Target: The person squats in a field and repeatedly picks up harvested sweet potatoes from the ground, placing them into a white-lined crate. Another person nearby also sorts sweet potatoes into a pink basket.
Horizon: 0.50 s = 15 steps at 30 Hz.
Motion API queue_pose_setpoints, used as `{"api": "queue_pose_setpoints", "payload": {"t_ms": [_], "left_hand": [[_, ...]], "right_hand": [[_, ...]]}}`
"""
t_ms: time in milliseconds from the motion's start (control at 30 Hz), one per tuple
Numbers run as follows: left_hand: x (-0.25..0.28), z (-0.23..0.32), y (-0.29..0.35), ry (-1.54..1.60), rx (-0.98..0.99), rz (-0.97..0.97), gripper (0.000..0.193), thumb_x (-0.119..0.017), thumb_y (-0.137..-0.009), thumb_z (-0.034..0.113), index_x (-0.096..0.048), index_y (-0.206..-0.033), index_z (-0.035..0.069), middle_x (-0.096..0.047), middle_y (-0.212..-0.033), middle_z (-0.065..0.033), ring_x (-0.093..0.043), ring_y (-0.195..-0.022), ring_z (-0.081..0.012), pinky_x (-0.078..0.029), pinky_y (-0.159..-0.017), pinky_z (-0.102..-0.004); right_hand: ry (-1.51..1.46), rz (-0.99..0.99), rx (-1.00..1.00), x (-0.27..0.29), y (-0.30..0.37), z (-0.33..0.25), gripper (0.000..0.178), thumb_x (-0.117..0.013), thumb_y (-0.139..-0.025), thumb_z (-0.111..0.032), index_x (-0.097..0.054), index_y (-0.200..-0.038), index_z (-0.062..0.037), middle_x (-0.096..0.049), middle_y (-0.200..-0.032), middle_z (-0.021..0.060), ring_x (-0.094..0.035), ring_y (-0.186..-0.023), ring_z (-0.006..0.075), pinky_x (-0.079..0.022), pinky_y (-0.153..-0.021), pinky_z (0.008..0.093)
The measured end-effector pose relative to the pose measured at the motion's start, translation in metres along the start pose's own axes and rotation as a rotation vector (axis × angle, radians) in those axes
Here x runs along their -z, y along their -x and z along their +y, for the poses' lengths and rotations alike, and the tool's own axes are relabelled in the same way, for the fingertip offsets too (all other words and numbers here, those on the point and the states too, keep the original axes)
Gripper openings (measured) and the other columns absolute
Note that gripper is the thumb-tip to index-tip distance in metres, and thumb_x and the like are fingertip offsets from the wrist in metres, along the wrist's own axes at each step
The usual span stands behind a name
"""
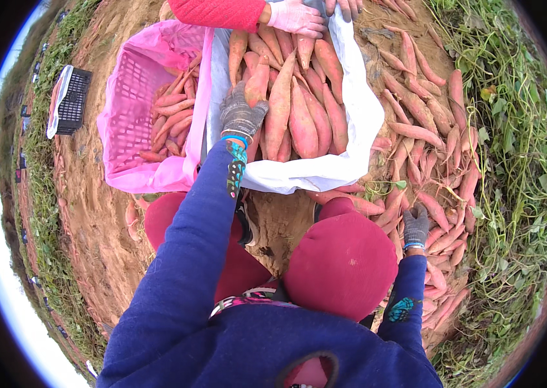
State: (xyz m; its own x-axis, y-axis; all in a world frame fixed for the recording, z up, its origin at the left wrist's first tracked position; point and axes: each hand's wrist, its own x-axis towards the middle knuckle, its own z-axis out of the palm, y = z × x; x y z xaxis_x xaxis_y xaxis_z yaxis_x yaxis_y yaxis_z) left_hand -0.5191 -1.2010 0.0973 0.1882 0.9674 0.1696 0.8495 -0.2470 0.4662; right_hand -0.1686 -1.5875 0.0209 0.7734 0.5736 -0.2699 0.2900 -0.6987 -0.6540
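My left hand (243,115), in a grey work glove, is closed on the lower end of a sweet potato (258,80) in the white-lined crate (299,176). Large reddish sweet potatoes (302,123) lie lengthwise around it, filling the crate. Off to the right, my right hand (415,226), also grey-gloved, reaches down onto a long pile of sweet potatoes (438,242) on the soil. Its fingers look stretched out over the roots, and their tips are partly hidden. Another person's gloved hand (297,18) rests on the sweet potatoes at the crate's far end.
Left of the white-lined crate stands a pink-lined crate (128,97) holding smaller sweet potatoes (173,116). A dark crate (74,101) sits farther left on the soil. Green vines (512,161) border the pile on the right. My knees (341,265) are close below the crates.
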Motion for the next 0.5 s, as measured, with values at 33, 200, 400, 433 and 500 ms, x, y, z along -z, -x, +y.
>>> {"api": "queue_pose_setpoints", "payload": {"t_ms": [33, 200, 400, 433, 500], "left_hand": [[-0.002, -0.001, 0.000, -0.077, -0.017, 0.049, 0.077, -0.069, -0.079, 0.035, -0.038, -0.140, 0.000, -0.048, -0.134, -0.0253, -0.045, -0.126, -0.0402, -0.035, -0.107, -0.0422], [-0.006, -0.009, 0.000, 0.203, -0.085, 0.022, 0.085, -0.074, -0.075, 0.027, -0.032, -0.142, -0.002, -0.041, -0.138, -0.0292, -0.039, -0.129, -0.0429, -0.031, -0.110, -0.0433], [0.011, -0.013, -0.018, 0.319, -0.026, 0.078, 0.083, -0.078, -0.070, 0.028, -0.040, -0.137, -0.003, -0.052, -0.128, -0.0280, -0.051, -0.120, -0.0395, -0.040, -0.102, -0.0409], [0.017, -0.012, -0.024, 0.333, 0.029, 0.135, 0.079, -0.078, -0.071, 0.031, -0.044, -0.134, -0.004, -0.056, -0.125, -0.0256, -0.054, -0.117, -0.0361, -0.042, -0.100, -0.0391], [0.028, -0.007, -0.035, 0.497, 0.091, 0.097, 0.076, -0.077, -0.073, 0.031, -0.046, -0.133, -0.004, -0.056, -0.125, -0.0250, -0.054, -0.118, -0.0350, -0.043, -0.099, -0.0385]], "right_hand": [[-0.056, 0.002, 0.013, -0.003, -0.002, 0.003, 0.040, -0.068, -0.080, -0.011, -0.056, -0.115, 0.0034, -0.064, -0.096, 0.0128, -0.061, -0.085, 0.0206, -0.050, -0.076, 0.0317], [-0.014, -0.014, -0.006, -0.013, -0.007, 0.012, 0.045, -0.070, -0.079, -0.011, -0.055, -0.118, 0.0041, -0.063, -0.100, 0.0141, -0.061, -0.087, 0.0202, -0.050, -0.079, 0.0313], [-0.008, -0.007, -0.016, -0.004, -0.001, 0.012, 0.040, -0.067, -0.080, -0.009, -0.055, -0.116, 0.0034, -0.064, -0.094, 0.0127, -0.061, -0.085, 0.0198, -0.050, -0.076, 0.0321], [-0.107, -0.017, -0.037, -0.002, 0.000, 0.012, 0.039, -0.066, -0.081, -0.008, -0.055, -0.116, 0.0034, -0.064, -0.093, 0.0123, -0.062, -0.083, 0.0199, -0.050, -0.075, 0.0320], [-0.061, -0.034, -0.083, 0.000, 0.000, 0.012, 0.039, -0.066, -0.081, -0.008, -0.055, -0.116, 0.0036, -0.065, -0.093, 0.0125, -0.062, -0.083, 0.0204, -0.050, -0.075, 0.0324]]}}
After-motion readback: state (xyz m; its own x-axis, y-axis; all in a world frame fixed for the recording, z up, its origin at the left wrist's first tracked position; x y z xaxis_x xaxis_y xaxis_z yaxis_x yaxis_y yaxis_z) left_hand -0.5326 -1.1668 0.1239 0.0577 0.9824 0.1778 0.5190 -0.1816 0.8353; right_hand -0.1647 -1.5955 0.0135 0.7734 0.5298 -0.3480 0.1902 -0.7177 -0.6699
